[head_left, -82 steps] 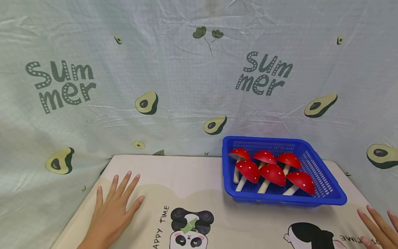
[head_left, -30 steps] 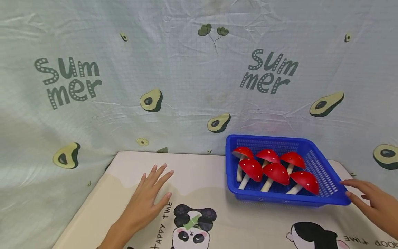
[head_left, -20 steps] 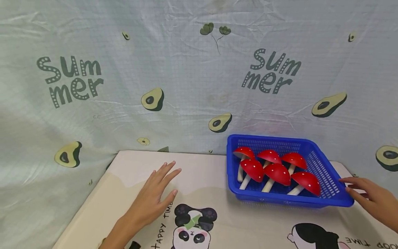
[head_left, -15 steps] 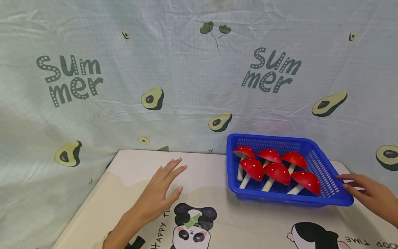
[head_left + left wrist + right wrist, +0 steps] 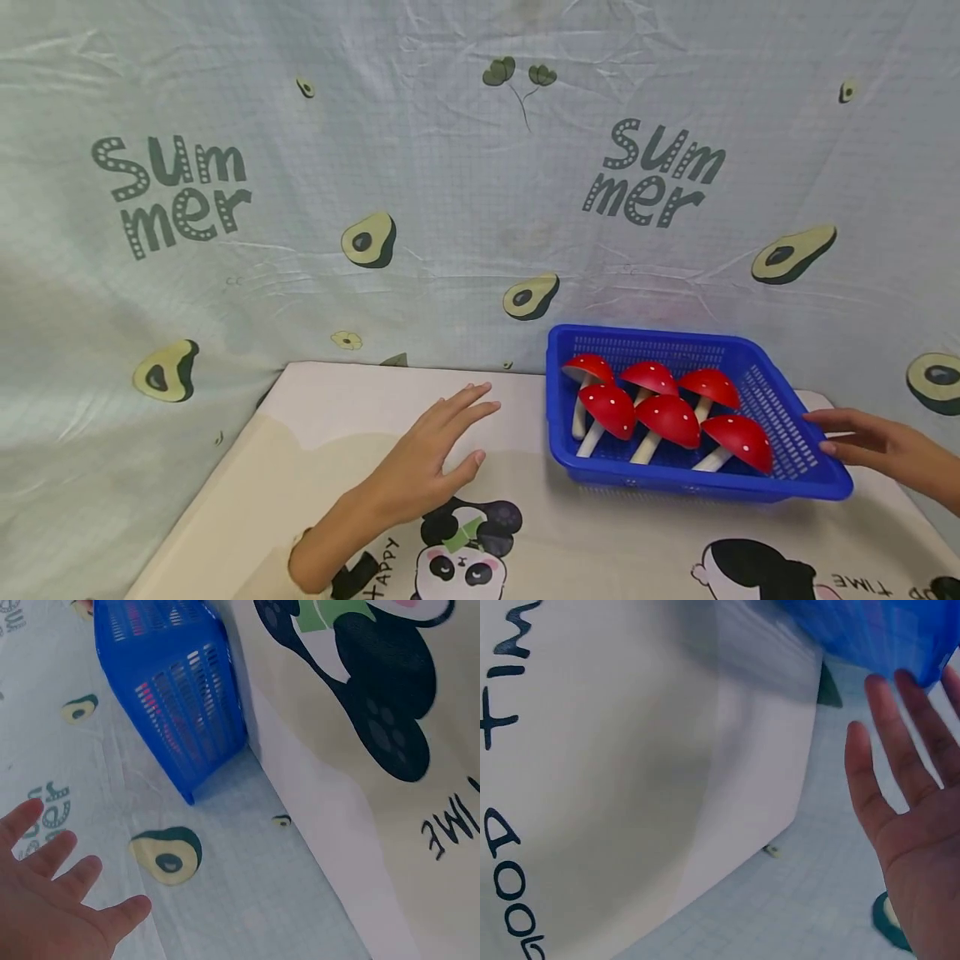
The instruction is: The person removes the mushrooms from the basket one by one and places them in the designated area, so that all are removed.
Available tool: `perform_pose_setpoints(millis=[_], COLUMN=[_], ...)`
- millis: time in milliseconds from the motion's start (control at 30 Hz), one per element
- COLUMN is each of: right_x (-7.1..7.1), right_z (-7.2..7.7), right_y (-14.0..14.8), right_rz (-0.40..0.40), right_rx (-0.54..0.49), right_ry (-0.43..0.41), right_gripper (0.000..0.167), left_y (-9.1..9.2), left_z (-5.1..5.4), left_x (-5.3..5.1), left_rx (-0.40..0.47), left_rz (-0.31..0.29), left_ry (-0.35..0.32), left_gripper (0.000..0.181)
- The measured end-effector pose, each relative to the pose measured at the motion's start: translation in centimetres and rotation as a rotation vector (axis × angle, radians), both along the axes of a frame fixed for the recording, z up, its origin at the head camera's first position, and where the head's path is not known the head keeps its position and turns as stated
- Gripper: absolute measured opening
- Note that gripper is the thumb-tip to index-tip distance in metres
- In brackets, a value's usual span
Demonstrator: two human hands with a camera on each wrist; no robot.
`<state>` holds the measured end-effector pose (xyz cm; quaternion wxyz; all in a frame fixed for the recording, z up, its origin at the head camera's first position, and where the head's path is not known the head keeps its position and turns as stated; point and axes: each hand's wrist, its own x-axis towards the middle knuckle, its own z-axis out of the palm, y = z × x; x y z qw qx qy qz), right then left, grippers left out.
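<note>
A blue slotted basket [image 5: 637, 477] holds several toy mushrooms [image 5: 667, 419] with red, white-dotted caps and pale stems. At its right rim is my right hand [image 5: 883, 443], fingers extended, index finger and thumb at the edge. The right wrist view shows that hand [image 5: 922, 832] with fingertips by the basket [image 5: 877, 630]; firm contact is hard to tell. My left hand [image 5: 427, 467] is left of the basket, fingers spread, holding nothing. In the left wrist view, a gap lies between this hand [image 5: 56, 907] and the basket [image 5: 176, 705].
The table's cream cover [image 5: 315, 475] carries a panda print [image 5: 462, 567] and a black-haired figure [image 5: 757, 571] near the front. Behind and at the left hangs a pale cloth [image 5: 420, 167] with avocado and lettering prints. The table's back edge runs behind the basket.
My left hand has moved right, toward the basket. My right hand has come in from the right to the basket's right rim. The basket and mushrooms stand much as before.
</note>
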<state>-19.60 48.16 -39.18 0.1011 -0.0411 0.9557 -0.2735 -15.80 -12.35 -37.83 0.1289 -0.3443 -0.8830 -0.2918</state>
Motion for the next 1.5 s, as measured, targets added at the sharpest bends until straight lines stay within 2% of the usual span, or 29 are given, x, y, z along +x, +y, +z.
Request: perform_pose_setpoints(millis=[133, 233, 400, 567, 700, 800, 900, 1100, 1200, 1333, 1500], right_x=[-0.6, -1.2, -2.1, -2.0, -2.2, -2.4, -2.5, -2.8, -3.0, -3.3, -3.7], right_z=[-0.9, -1.9, -3.6, -4.7, -5.2, -5.2, -5.2, -4.8, -4.5, -4.2, -3.7], right_y=[0.8, 1.3, 1.9, 2.5, 2.7, 2.8, 2.6, 2.1, 1.9, 1.7, 1.6], right_rz=[-0.02, -0.026, -0.037, -0.061, -0.019, 0.006, -0.019, -0.063, -0.063, -0.025, 0.015], right_rx=[-0.091, -0.152, -0.306, -0.421, -0.503, -0.499, -0.486, -0.498, -0.498, -0.459, -0.388], right_ry=[-0.019, -0.016, -0.04, -0.108, -0.144, -0.117, -0.107, -0.164, -0.188, -0.176, -0.125], right_gripper=[0.065, 0.061, 0.051, 0.05, 0.051, 0.051, 0.05, 0.048, 0.048, 0.049, 0.047], left_y=[0.8, 1.7, 3.4, 4.7, 5.2, 5.8, 6.6, 8.2, 8.9, 9.8, 11.0], left_z=[0.4, 1.0, 2.5, 4.1, 5.0, 5.5, 5.8, 6.1, 6.1, 5.6, 5.2], left_x=[-0.4, -0.8, -1.6, -2.9, -4.1, -5.1, -6.0, -7.6, -8.6, -9.8, -10.3], left_rx=[0.011, 0.016, -0.011, -0.065, -0.097, -0.097, -0.07, -0.066, -0.084, -0.085, -0.06], left_rz=[-0.035, -0.067, -0.146, -0.251, -0.297, -0.318, -0.334, -0.343, -0.316, -0.285, -0.296], left_ry=[-0.061, -0.08, -0.042, -0.021, -0.032, -0.05, -0.09, -0.213, -0.28, -0.355, -0.424], left_gripper=[0.053, 0.052, 0.049, 0.044, 0.039, 0.037, 0.035, 0.036, 0.037, 0.037, 0.036])
